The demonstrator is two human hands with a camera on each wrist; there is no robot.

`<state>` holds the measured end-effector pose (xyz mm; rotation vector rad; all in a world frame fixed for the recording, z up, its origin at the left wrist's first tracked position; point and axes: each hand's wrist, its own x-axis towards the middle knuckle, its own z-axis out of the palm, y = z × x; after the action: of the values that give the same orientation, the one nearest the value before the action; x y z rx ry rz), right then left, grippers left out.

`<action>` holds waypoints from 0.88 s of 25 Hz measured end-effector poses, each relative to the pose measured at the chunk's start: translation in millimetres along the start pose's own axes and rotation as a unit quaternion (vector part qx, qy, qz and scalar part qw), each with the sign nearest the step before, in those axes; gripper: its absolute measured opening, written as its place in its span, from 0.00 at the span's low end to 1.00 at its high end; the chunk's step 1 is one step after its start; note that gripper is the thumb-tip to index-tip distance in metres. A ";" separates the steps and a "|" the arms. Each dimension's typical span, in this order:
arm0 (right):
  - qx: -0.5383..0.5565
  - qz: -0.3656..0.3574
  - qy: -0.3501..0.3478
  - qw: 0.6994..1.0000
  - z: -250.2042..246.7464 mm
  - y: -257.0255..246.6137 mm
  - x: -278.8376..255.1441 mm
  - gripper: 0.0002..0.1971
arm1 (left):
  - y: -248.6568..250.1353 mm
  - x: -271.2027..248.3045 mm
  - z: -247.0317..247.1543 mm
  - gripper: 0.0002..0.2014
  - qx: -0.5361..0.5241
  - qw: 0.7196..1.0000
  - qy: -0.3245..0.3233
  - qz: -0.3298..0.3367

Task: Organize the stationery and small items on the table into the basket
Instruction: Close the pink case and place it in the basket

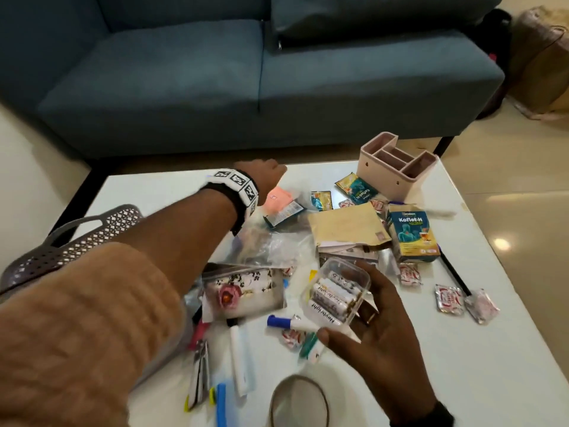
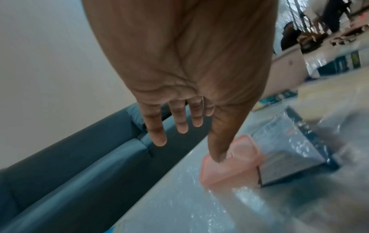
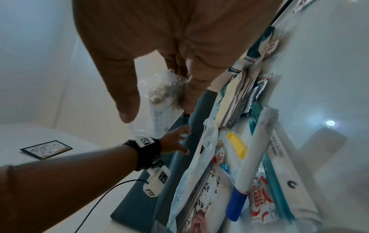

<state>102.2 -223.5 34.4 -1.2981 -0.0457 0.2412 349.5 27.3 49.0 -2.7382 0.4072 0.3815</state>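
My left hand (image 1: 267, 171) reaches across the white table (image 1: 480, 374) to its far side. Its fingers are straight and its thumb (image 2: 216, 152) presses on a pink sticky-note pad (image 2: 229, 171), which also shows in the head view as the pad (image 1: 278, 199). My right hand (image 1: 348, 306) hovers over the near middle, fingers curled round a clear plastic box of batteries (image 1: 334, 292); the same box (image 3: 159, 100) shows in the right wrist view. The grey perforated basket (image 1: 77, 238) sits at the table's left edge, partly hidden by my left arm.
A pink desk organizer (image 1: 397, 164) stands at the back right. Between the hands lie a Koflet-H carton (image 1: 412, 235), a tan envelope (image 1: 348, 226), sachets, a zip bag with a floral item (image 1: 243, 288), markers (image 1: 286, 323) and clips. A blue sofa (image 1: 246, 87) is behind.
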 end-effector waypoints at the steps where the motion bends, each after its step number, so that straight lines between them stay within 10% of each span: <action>1: -0.004 0.002 -0.009 1.000 -1.7 1.8 2.7 0.45 | 3.5 15.3 10.2 0.34 0.018 1.000 -0.010 0.012; 9: -0.033 0.012 -0.022 0.999 -12.2 16.1 12.9 0.45 | 10.3 39.6 29.0 0.32 0.061 0.996 -0.036 0.060; 13: -0.046 -0.008 0.008 0.999 -10.7 18.6 10.6 0.45 | 4.1 -17.8 -16.7 0.38 -0.119 0.992 0.029 -0.001; 19: -0.068 -0.038 0.049 0.996 3.9 26.7 13.8 0.45 | 77.3 -156.3 -38.0 0.30 -0.533 0.845 -0.054 -0.013; 22: -0.123 -0.064 0.042 0.989 14.4 27.9 11.9 0.46 | 102.0 -180.0 -28.6 0.34 -0.546 0.834 -0.081 -0.023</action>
<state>107.2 -200.5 10.4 -1.5429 -0.0897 0.0709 156.4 -33.5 100.5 -3.7345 0.0419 1.1080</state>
